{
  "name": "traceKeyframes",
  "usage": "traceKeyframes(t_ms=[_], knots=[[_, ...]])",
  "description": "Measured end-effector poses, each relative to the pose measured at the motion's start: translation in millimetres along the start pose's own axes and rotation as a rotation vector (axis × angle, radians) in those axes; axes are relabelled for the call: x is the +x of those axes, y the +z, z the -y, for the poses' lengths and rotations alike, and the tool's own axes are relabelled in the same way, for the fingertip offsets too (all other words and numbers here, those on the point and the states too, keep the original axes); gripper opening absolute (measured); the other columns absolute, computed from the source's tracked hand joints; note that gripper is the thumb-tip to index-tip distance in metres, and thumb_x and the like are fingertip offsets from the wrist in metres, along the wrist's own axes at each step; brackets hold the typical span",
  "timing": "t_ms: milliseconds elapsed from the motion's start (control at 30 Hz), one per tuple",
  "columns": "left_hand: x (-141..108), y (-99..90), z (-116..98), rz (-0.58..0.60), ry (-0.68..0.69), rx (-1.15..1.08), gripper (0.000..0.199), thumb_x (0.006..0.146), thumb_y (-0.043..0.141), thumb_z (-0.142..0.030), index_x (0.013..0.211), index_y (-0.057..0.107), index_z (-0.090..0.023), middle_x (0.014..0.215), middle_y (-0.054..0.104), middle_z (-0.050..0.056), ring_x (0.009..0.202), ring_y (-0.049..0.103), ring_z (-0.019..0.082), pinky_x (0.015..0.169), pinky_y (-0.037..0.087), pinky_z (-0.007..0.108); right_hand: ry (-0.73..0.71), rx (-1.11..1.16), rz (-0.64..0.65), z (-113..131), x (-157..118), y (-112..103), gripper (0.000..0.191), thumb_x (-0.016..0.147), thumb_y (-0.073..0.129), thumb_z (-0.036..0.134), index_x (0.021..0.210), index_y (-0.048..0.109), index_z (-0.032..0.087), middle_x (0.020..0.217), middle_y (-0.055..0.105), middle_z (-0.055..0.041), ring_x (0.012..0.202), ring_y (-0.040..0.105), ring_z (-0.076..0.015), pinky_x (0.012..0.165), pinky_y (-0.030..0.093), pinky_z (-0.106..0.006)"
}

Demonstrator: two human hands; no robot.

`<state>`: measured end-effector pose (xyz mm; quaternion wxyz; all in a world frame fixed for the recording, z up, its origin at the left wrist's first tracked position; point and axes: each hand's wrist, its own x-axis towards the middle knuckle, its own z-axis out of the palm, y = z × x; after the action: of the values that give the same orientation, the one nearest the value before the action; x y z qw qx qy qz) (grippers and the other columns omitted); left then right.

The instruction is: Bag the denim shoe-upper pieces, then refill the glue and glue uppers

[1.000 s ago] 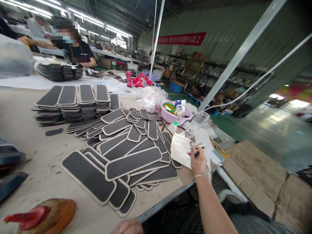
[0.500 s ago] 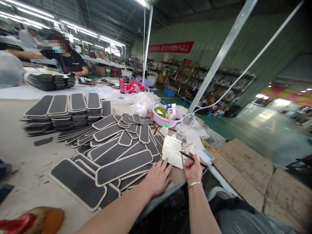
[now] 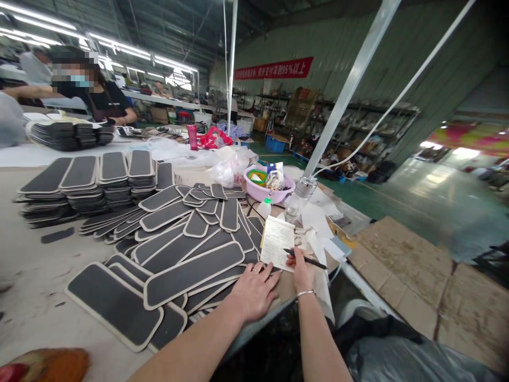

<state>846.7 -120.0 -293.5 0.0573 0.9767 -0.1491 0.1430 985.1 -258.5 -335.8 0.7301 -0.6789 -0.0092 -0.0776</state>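
Observation:
Handwriting covers part of a small notepad [image 3: 277,239] at the table's right edge. My right hand [image 3: 301,269] grips a black pen [image 3: 308,258], its tip over the right side of the page. Fingers spread, my left hand [image 3: 255,291] lies flat at the notepad's lower left corner, beside the loose dark panels. Those dark panels with pale borders [image 3: 193,273] overlap in a heap left of my left hand. Neat stacks of similar panels [image 3: 81,175] stand farther back on the left.
A pink basin [image 3: 264,193] with small items, a green-capped bottle [image 3: 264,207] and a clear jar [image 3: 299,197] stand behind the notepad. A metal post rises at the right edge. Across the table a masked person [image 3: 103,101] works near more stacks.
My right hand and the pen have moved left onto the notepad page. The view has shifted slightly, and my left hand stays flat by the notepad.

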Motion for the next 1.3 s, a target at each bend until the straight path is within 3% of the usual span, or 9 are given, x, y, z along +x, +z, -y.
traceKeyframes(t_ms=[400, 1300], knots=[[-0.3, 3.2, 1.4, -0.021, -0.022, -0.019, 0.053, 0.094, 0.045, -0.052, 0.135, 0.047, -0.019, 0.14, 0.051, 0.01, 0.119, 0.045, 0.028, 0.098, 0.034, 0.044, -0.074, -0.373, 0.021, 9.9, -2.6, 3.2, 0.021, 0.091, 0.062, 0.035, 0.084, 0.06, 0.015, 0.062, 0.059, 0.0059, 0.054, 0.059, -0.0107, 0.057, 0.052, -0.026], [-0.6, 1.1, 3.9, -0.009, -0.012, -0.011, 0.054, 0.093, 0.045, -0.053, 0.132, 0.049, -0.015, 0.139, 0.051, 0.011, 0.116, 0.046, 0.027, 0.097, 0.035, 0.042, -0.09, -0.495, 0.048, 10.8, -1.1, 5.7, 0.021, 0.091, 0.062, 0.033, 0.08, 0.06, 0.015, 0.062, 0.059, 0.0057, 0.057, 0.06, -0.0111, 0.061, 0.053, -0.027]])
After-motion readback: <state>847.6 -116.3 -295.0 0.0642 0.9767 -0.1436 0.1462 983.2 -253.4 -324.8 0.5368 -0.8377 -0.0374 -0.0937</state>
